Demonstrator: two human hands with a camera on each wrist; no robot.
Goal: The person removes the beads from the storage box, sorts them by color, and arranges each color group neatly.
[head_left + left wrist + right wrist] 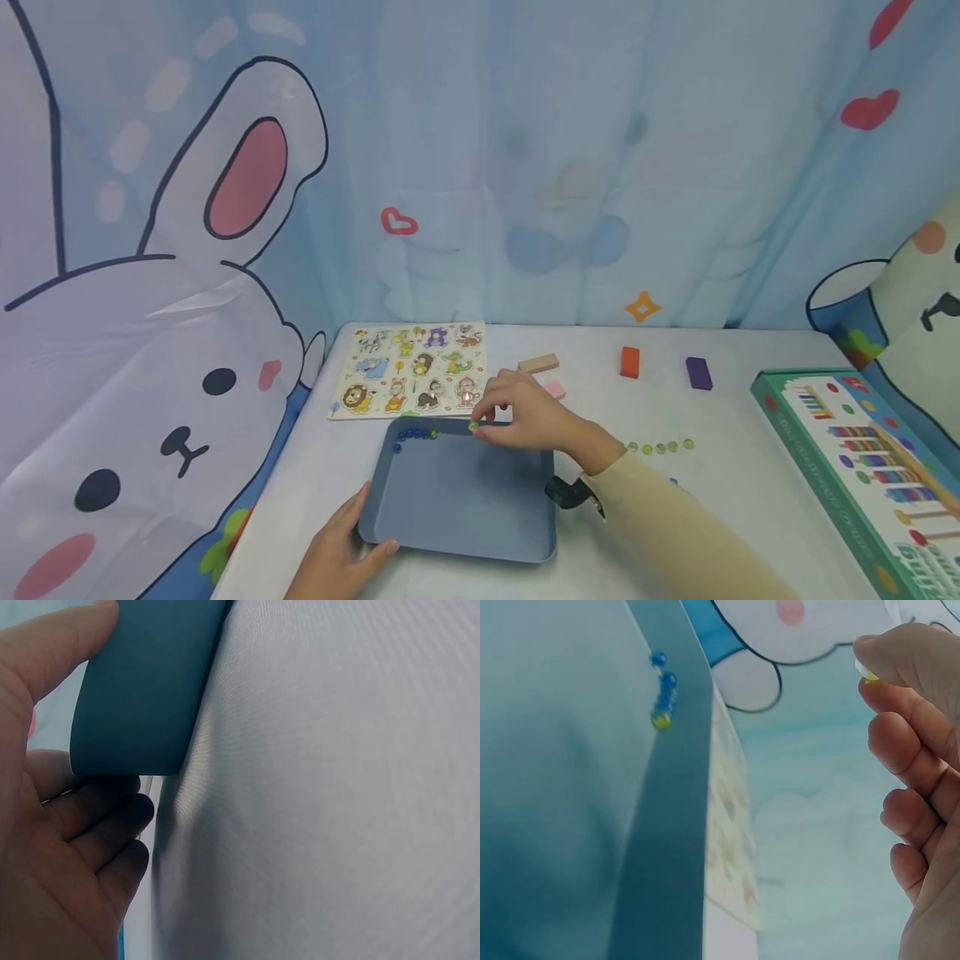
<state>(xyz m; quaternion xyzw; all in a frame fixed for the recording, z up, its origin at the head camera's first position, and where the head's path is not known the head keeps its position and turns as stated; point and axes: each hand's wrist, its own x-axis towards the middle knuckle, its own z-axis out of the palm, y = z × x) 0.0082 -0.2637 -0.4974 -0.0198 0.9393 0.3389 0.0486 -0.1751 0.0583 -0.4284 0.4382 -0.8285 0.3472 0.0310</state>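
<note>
My right hand (pixel 517 408) pinches a small yellow-green marble (pixel 870 673) between thumb and index finger, over the far rim of a blue-grey tray (pixel 465 500). The other fingers of that hand are loosely bent in the right wrist view. Inside the tray, along its far left corner, sit several dark blue marbles (pixel 667 690), with one yellow-green marble (pixel 661 719) at the end of their line. My left hand (pixel 341 550) holds the tray's near left corner, its thumb against the near wall and its fingers round the left side.
An animal puzzle board (pixel 408 367) lies behind the tray. Right of it are a tan block (pixel 538 363), a pink block (pixel 555 390), an orange block (pixel 630 362) and a purple block (pixel 699 373). A row of yellow-green marbles (pixel 661 448) lies beyond the right forearm, near a green box (pixel 862 467).
</note>
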